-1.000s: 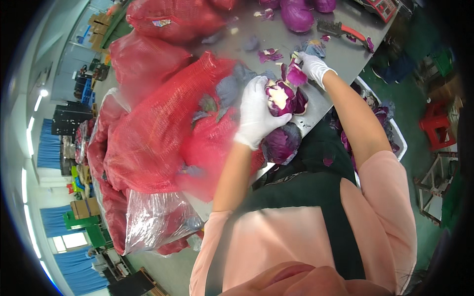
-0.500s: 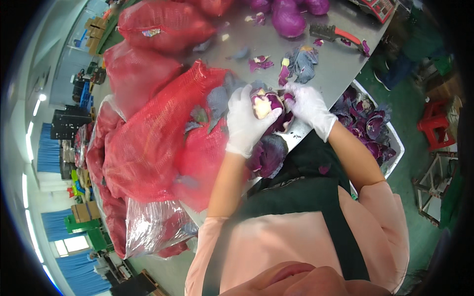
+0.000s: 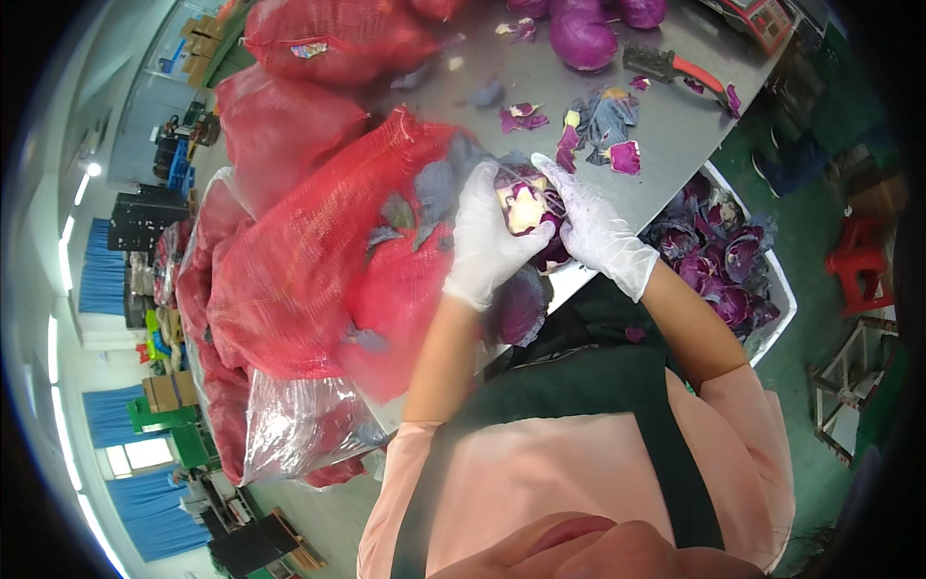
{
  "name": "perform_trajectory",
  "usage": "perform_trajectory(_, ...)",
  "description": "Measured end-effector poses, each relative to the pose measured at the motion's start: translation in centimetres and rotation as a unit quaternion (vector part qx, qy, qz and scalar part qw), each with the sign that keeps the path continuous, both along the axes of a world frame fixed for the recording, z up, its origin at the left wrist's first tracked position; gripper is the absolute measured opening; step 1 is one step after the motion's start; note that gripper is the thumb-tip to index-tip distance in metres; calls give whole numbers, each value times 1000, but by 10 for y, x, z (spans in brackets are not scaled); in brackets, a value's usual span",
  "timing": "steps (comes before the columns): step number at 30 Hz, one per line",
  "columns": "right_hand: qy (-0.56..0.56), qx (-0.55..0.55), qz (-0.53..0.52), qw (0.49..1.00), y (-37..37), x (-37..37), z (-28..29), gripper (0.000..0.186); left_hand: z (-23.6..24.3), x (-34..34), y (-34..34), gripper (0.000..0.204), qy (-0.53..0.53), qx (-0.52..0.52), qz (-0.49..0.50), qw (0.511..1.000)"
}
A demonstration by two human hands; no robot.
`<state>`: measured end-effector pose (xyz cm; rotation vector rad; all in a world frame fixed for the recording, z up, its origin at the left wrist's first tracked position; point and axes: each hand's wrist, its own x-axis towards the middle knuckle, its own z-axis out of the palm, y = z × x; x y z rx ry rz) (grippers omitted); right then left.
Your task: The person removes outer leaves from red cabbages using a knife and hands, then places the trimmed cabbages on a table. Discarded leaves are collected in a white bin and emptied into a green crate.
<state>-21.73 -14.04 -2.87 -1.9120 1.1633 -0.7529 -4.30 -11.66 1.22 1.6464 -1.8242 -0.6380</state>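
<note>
A big metal surface (image 3: 666, 125) has puffy red net bags (image 3: 289, 280) on its left side. A white bin (image 3: 779, 309) full of purple leaves (image 3: 719, 256) sits past its right edge. In white gloves, the left hand (image 3: 482, 241) curls around a purple cabbage (image 3: 527, 207) and the right hand (image 3: 593, 222) holds its other side. The cabbage is near the close edge, its pale part facing up. A red-handled tool (image 3: 680, 69) lies farther off, and small leaf bits (image 3: 625, 157) lie between.

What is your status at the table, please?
Left hand gripping purple cabbage, pale end showing. Right hand at its right side. Second cabbage close below; loose leaves just beyond. Red mesh bag close beside left hand.
</note>
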Motion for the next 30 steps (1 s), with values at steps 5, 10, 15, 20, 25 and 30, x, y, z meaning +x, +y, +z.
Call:
perform_trajectory(5, 34, -21, -5, 999, -12, -4, -2, 68, -8, -9, -4, 95, -88, -80, 36, 992)
perform_trajectory(10, 122, 99, -16, 987, -37, -9, 23, 55, -2, -12, -18, 83, -71, -71, 7, 995)
perform_trajectory(15, 196, 79, -44, 976, -76, -13, -44, 46, -7, -15, -20, 84, -104, -78, 8, 992)
perform_trajectory(20, 194, 204, -84, 956, -100, -14, -33, 28, -16, 24, 0, 92, 19, -107, -70, 992)
perform_trajectory(25, 181, 135, -102, 969, -87, -33, -15, 29, 0, 39, 14, 98, 15, -39, -82, 996)
perform_trajectory(30, 41, -87, -144, 985, -19, -28, 38, 45, -19, 40, 12, 102, 211, 0, -122, 970)
